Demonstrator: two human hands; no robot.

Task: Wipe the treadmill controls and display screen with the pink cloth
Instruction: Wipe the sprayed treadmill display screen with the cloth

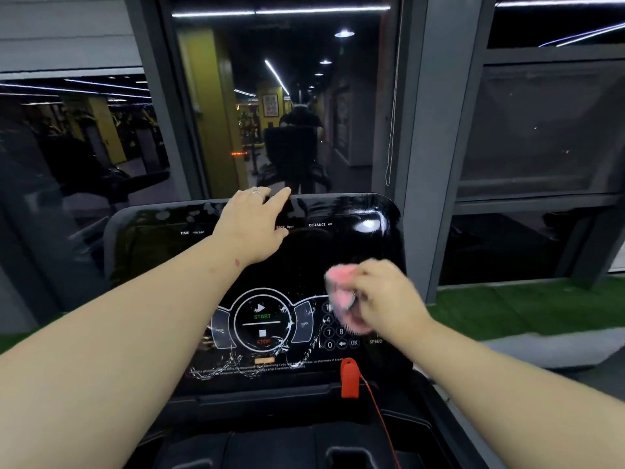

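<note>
Glossy black console point(372, 252) before dark windows point(277, 106) — left hand point(252, 228) flat, right hand point(389, 299) grip seemingly clenching blurred pink cloth point(341, 299).

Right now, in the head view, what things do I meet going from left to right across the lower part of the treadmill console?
START button → number keypad → pink cloth → right hand

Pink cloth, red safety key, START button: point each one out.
pink cloth point(342, 296), head view: on the bunched fabric left of the right hand's fingers.
red safety key point(349, 379), head view: on the middle of its red plastic body.
START button point(261, 312), head view: between the play arrow and the green lettering.
</note>
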